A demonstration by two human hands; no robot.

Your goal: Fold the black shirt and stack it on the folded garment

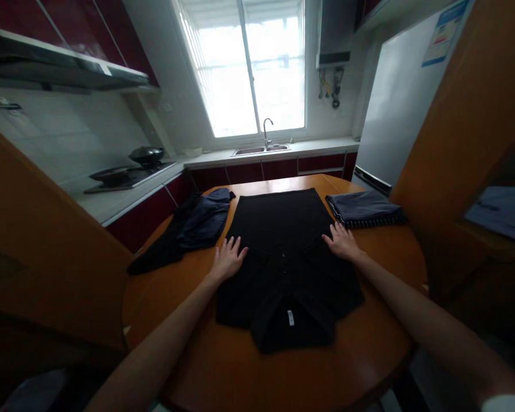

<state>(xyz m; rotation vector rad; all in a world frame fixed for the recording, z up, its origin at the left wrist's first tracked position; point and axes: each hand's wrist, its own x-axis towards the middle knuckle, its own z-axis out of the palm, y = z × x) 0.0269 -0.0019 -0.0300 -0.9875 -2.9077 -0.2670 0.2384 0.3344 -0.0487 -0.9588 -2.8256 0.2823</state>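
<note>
A black polo shirt (283, 229) lies spread flat, front up, with its collar toward me and its hem toward the window. Small buttons and a white label show near the neck. My left hand (228, 258) rests flat on the shirt's left edge, just beyond the sleeve, fingers spread. On the opposite edge, my right hand (342, 241) lies with fingers stretched out, touching the cloth. Neither hand grips anything.
The shirt lies on a round wooden table (369, 366). Rumpled dark clothes (201, 220) sit at the left, and a folded stack of clothes (364, 209) at the right. Beyond are a counter with a sink (261, 150), a stove with pans (146, 154) and a fridge (405, 109).
</note>
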